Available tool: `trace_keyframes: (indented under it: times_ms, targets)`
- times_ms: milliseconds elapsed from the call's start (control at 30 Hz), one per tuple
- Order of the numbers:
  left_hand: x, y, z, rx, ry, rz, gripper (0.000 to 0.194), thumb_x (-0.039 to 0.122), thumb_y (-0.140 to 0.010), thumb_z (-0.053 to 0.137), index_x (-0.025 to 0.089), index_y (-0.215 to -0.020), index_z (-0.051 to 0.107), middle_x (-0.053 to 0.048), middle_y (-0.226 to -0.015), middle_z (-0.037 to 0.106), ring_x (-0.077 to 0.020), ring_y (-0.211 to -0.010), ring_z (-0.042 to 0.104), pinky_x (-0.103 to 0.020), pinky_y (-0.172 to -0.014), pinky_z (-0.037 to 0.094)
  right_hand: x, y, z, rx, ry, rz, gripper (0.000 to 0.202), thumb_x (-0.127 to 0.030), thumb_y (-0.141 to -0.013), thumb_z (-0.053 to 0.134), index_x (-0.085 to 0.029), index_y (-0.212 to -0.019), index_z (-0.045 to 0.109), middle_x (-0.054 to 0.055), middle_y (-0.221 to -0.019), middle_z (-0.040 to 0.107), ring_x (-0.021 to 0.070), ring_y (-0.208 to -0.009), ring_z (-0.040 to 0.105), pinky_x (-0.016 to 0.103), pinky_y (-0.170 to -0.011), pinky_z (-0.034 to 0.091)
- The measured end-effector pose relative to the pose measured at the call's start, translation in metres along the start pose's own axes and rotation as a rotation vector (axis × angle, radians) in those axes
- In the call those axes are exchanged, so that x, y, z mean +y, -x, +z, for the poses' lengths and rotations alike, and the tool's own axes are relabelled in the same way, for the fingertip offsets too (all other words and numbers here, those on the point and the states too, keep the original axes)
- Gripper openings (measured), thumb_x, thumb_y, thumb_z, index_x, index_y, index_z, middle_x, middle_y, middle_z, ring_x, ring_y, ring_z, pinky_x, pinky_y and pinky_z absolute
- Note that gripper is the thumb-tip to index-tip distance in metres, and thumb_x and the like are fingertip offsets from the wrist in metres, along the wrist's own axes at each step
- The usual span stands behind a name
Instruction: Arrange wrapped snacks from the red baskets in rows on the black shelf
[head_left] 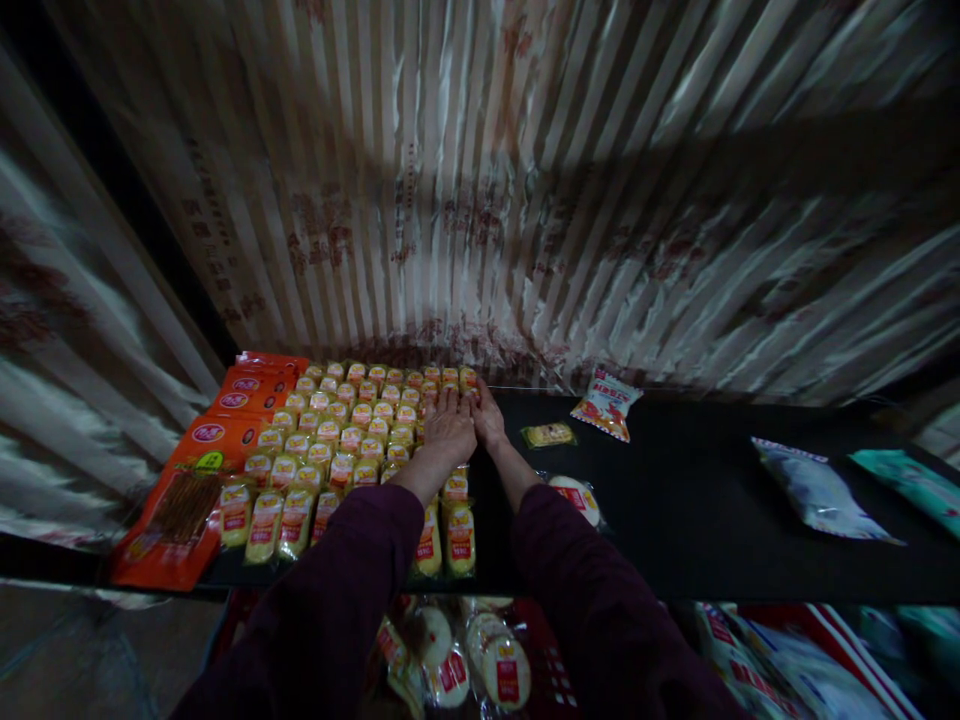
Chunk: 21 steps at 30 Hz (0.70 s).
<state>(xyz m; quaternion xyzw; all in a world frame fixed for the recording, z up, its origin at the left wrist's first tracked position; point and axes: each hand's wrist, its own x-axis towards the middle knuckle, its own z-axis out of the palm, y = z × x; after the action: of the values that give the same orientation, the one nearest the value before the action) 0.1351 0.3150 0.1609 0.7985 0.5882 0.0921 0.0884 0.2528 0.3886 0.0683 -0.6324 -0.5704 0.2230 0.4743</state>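
Observation:
Rows of small wrapped yellow cakes point(328, 430) with red-and-white labels stand close together on the left part of a black table point(675, 500). My left hand point(450, 427) lies palm down over the right-hand columns, fingers stretched toward the back and touching the packs. Along the outer right side of the last column, my right hand point(488, 415) is on edge with its fingers extended, against the wrapped cake point(468, 378) at the back corner. Neither hand visibly grips a pack. My left forearm and sleeve hide part of the front rows.
Orange snack bags point(187, 480) lie left of the cakes. To the right are a single wrapped cake point(550, 434), round white crackers point(576, 498), a white-and-orange bag point(607, 403), a pale bag point(821, 490) and a teal bag point(911, 487). Below sits a red basket point(547, 650) of packs.

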Motion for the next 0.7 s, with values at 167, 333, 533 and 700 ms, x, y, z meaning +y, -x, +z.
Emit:
trace_keyframes:
  times_ms: [167, 333, 533, 700]
  targets:
    - [0.000, 0.003, -0.001, 0.036, 0.007, 0.013, 0.050, 0.024, -0.090, 0.027, 0.014, -0.137, 0.041, -0.013, -0.145, 0.038, -0.0238, -0.138, 0.025, -0.047, -0.114, 0.010, -0.002, 0.005, -0.004, 0.030, -0.025, 0.014, 0.068, -0.058, -0.077, 0.046, -0.017, -0.132, 0.046, 0.012, -0.135, 0.050, 0.0269, -0.126, 0.045, 0.044, -0.108, 0.031]
    - [0.000, 0.008, -0.005, 0.045, 0.020, -0.001, 0.050, 0.029, -0.091, 0.026, 0.014, -0.137, 0.040, -0.012, -0.148, 0.035, -0.0242, -0.139, 0.022, -0.048, -0.114, 0.007, -0.014, 0.020, -0.015, 0.132, 0.032, 0.007, 0.066, -0.055, -0.081, 0.040, -0.011, -0.130, 0.047, 0.016, -0.135, 0.049, 0.0265, -0.128, 0.042, 0.046, -0.109, 0.027]
    - [-0.012, 0.019, -0.013, 0.059, 0.039, -0.058, 0.053, 0.030, -0.091, 0.028, 0.013, -0.140, 0.037, -0.014, -0.148, 0.032, -0.0269, -0.140, 0.021, -0.049, -0.114, 0.010, -0.038, 0.058, -0.030, 0.288, 0.020, -0.156, 0.053, -0.045, -0.089, 0.030, -0.011, -0.121, 0.055, 0.015, -0.129, 0.054, 0.0216, -0.122, 0.046, 0.040, -0.107, 0.032]
    - [-0.026, 0.040, -0.025, 0.074, 0.033, -0.074, 0.052, 0.032, -0.091, 0.028, 0.015, -0.139, 0.038, -0.012, -0.149, 0.032, -0.0255, -0.140, 0.021, -0.049, -0.115, 0.009, -0.052, 0.083, -0.029, 0.204, -0.110, -0.176, 0.050, -0.047, -0.091, 0.030, -0.015, -0.113, 0.061, 0.012, -0.120, 0.061, 0.0191, -0.113, 0.054, 0.037, -0.103, 0.038]
